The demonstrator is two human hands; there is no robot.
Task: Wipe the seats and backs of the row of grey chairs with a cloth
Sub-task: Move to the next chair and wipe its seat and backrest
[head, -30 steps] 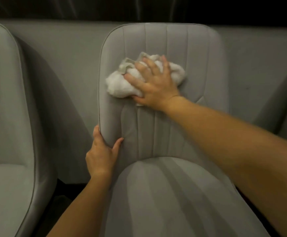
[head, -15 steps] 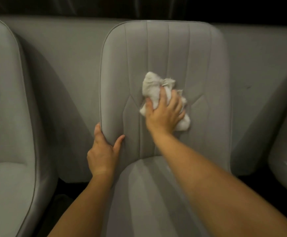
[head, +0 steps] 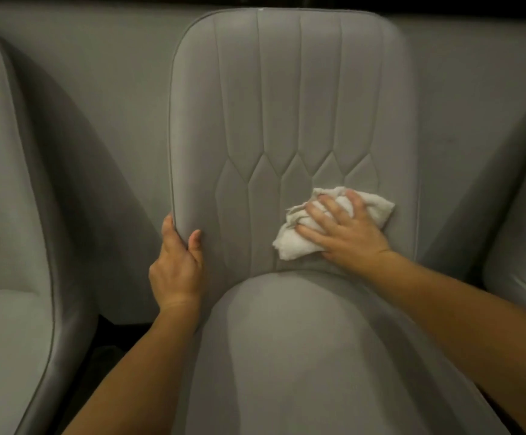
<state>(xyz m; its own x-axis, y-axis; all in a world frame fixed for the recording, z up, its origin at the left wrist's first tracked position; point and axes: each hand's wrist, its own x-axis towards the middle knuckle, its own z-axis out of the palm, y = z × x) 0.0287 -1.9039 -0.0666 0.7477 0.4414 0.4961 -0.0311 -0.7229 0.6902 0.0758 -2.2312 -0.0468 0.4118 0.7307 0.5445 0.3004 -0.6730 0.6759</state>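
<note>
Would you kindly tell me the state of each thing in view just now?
Cloth: crumpled, pressed against the lower chair back.
Right hand: fingers spread flat on the cloth.
Left hand: grips the back's left edge.
Middle chair: upright, seat bare.
Left chair: seat bare.

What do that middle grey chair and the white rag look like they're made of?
Middle grey chair: probably matte faux leather or smooth fabric, with stitched channels, piped edge and soft sheen. White rag: looks like soft absorbent cotton, crumpled and slightly frayed under the right hand.
</note>
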